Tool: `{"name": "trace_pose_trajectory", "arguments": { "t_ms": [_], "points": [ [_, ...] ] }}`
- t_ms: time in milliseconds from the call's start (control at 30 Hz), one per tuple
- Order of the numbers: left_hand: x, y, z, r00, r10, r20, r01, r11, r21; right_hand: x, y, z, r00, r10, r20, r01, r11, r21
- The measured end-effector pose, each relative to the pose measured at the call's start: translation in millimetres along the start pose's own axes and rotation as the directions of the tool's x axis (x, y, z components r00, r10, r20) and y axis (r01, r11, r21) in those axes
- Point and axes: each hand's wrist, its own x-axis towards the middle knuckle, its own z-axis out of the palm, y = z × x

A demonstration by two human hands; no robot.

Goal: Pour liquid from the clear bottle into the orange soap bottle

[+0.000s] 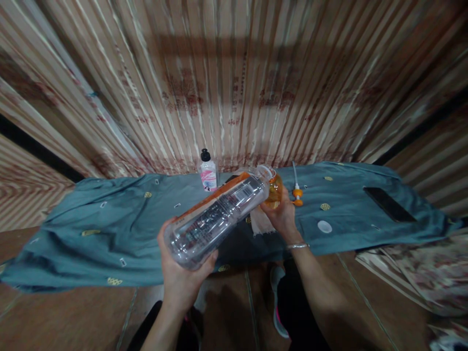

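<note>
A large clear plastic bottle (219,214) with an orange-edged label is tilted, its base low at the left and its neck up at the right. My left hand (185,275) is wrapped round its base end. Beside the neck, my right hand (281,212) grips a smaller bottle (274,191) of amber liquid. The two bottle mouths meet or nearly meet; the exact contact is hard to make out. An orange and white pump head (297,195) with a pale tube lies just right of my right hand. Farther right is a white round cap (324,226).
A teal patterned cloth (120,224) covers the long table. Behind the large bottle stands a clear bottle with a black cap and pink label (208,173). A pale cloth (262,222) lies under the hands, and a black phone-like slab (389,204) at the right. Striped curtains (234,87) hang behind.
</note>
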Motion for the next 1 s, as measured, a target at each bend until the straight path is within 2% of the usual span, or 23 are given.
{"name": "trace_pose_trajectory", "arguments": {
  "t_ms": [233, 400, 633, 767, 1000],
  "points": [
    [0.6, 5.4, 0.2, 1.000, 0.018, 0.018, -0.018, 1.000, -0.004, 1.1, -4.3, -1.9, 0.999, 0.031, 0.018, -0.031, 0.999, 0.015],
    [0.7, 10.5, 1.9, 0.999, -0.024, 0.037, 0.025, 0.999, -0.022, 0.7, -4.8, -1.2, 1.000, 0.019, -0.004, -0.019, 0.999, 0.034],
    [-1.5, 16.0, 16.4, 0.996, -0.013, -0.084, 0.006, 0.997, -0.080, -0.7, -4.7, 1.1, 1.000, 0.015, -0.016, -0.015, 1.000, 0.010],
    [-3.0, 13.8, 16.2, 0.997, 0.001, -0.083, -0.008, 0.997, -0.080, -1.1, -4.2, 2.7, 1.000, -0.004, -0.030, 0.005, 1.000, 0.031],
    [-2.6, 16.6, 15.4, 0.999, 0.011, -0.049, -0.017, 0.992, -0.124, 0.1, -5.0, 0.8, 0.999, 0.039, 0.009, -0.040, 0.999, 0.022]
  ]
}}
